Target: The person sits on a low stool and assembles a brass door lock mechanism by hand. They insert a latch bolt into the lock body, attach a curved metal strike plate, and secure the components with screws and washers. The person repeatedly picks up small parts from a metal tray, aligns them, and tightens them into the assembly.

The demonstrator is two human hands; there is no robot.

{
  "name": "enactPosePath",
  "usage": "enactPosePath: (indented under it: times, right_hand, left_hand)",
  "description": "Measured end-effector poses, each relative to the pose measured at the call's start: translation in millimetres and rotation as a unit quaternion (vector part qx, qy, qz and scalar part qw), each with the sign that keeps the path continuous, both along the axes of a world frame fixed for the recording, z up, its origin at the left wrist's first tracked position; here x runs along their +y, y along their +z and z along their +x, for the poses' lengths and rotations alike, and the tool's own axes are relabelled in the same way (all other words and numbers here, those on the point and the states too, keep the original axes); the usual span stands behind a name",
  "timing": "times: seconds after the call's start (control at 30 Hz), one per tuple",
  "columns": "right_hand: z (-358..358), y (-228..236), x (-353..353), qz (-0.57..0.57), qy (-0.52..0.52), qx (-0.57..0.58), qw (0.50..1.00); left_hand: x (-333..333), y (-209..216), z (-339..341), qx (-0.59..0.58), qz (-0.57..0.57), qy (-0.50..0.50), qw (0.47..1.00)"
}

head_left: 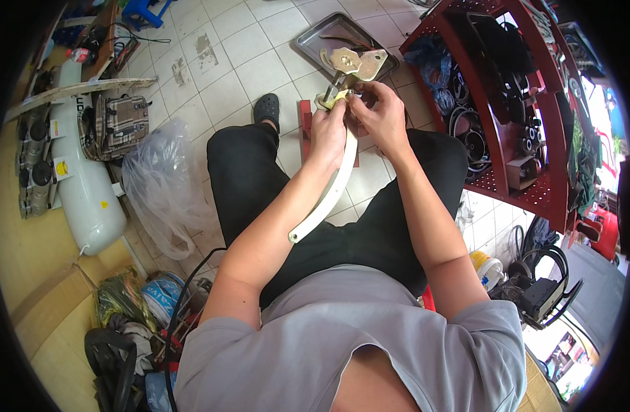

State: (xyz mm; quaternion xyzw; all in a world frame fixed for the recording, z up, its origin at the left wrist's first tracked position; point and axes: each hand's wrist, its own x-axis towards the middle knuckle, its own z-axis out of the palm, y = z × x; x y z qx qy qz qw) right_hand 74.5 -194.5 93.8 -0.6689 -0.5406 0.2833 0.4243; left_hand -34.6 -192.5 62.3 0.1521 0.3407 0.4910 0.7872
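Observation:
Between my knees, my left hand [326,136] is closed around the upper end of a long, curved, cream-coloured metal arm [337,184]. The arm's lower end, with a small hole, hangs over my lap. My right hand [385,118] is closed with thumb and fingers pinched at the same end, touching the part beside my left fingertips. What exactly its fingertips grip is hidden. Just beyond both hands are gold-coloured metal plates [347,62], one scalloped and one with a hole; whether they join the held arm I cannot tell.
A grey metal tray [307,45] with parts lies on the tiled floor ahead. Red perforated shelving [497,182] stands at the right. To the left are a white tank [95,213], a plaid bag [123,125] and a clear plastic bag [160,185].

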Motion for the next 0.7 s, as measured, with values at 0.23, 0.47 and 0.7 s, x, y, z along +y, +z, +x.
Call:
enactPosePath:
  times: [0.23,0.47,0.7]
  right_hand:
    - [5.5,-7.7,-5.5,0.038,0.006,0.011,0.999]
    - [-3.6,-0.3,-5.1,0.018,-0.003,-0.005,1.0]
    - [-5.1,-1.0,-1.4,-0.004,-0.027,0.014,1.0]
  left_hand:
    - [1.3,-1.4,1.1,0.021,0.0,0.01,1.0]
    - [2.9,-12.0,0.0,0.026,0.013,0.011,1.0]
    - [-1.4,3.4,0.8,-0.005,0.003,-0.011,1.0]
